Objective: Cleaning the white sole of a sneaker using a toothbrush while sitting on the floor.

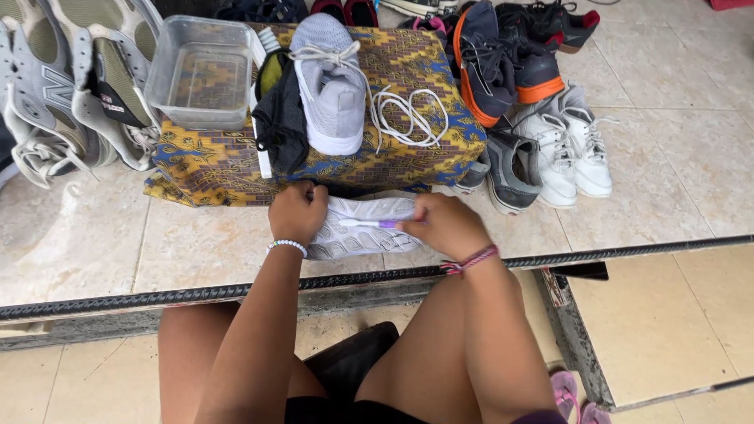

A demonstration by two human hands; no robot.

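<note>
A pale grey sneaker (pixel 363 228) lies sole-up on the tiled ledge in front of me. My left hand (pixel 297 212) grips its heel end. My right hand (pixel 445 226) holds a purple and white toothbrush (pixel 367 224) laid across the sole. Just beyond, a second grey sneaker (pixel 330 86) stands on a patterned blue and yellow cloth (pixel 440 141), its loose white lace (pixel 408 116) coiled beside it. A beaded bracelet is on my left wrist, a braided band on my right.
A clear plastic tub (pixel 203 72) holding water sits on the cloth's left. A black cloth (pixel 279 122) lies beside it. Grey sneakers (pixel 71 94) lie at far left; several dark, orange and white shoes (pixel 542 118) crowd the right. A metal bar (pixel 628 253) edges the ledge.
</note>
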